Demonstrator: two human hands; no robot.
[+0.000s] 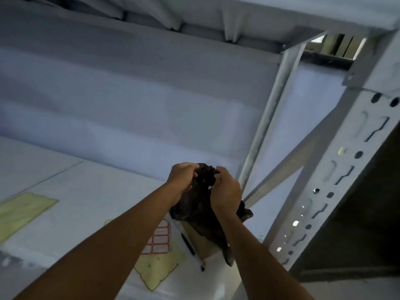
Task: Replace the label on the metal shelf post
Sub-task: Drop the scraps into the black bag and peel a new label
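Gripping the black bag [194, 210], left hand [181, 176] and right hand [226, 190] hover near shelf post [337, 169].

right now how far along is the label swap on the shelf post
Done: nothing I can confirm; no label shows on the metal post. In hand: left hand and right hand both grip a black bag. Left: the label sheet and pen lie on the shelf; no new label applied.
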